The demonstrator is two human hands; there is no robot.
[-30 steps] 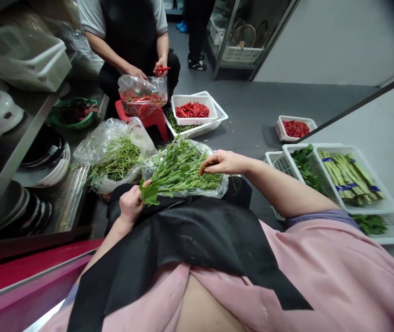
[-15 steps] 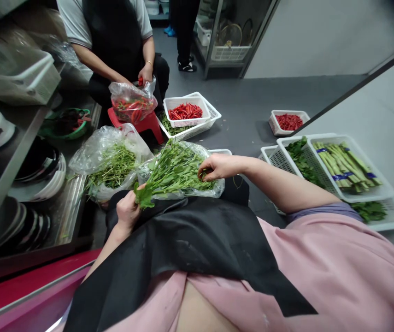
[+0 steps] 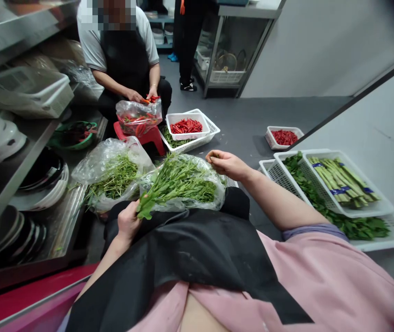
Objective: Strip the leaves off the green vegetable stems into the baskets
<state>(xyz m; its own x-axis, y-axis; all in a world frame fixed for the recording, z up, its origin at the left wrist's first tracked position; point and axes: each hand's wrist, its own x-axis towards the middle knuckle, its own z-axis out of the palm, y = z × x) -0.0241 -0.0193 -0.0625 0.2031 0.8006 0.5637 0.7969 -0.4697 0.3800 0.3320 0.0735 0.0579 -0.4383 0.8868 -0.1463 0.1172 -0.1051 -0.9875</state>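
You clenched a bunch of leafy green stems [image 3: 179, 182] in your left hand [image 3: 127, 223], the bunch lying across a clear plastic bag [image 3: 215, 200] on your black cloth apron [image 3: 183, 258]. Your right hand [image 3: 225, 165] was pinched shut above the bag, with nothing visible held. Risk: loose stems could slide onto the grey floor [image 3: 245, 115] if the bag tipped. Nearby, a second clear plastic bag [image 3: 127, 152] held thin green sprigs [image 3: 114, 180], and a white plastic basket [image 3: 187, 136] held red chillies [image 3: 186, 126].
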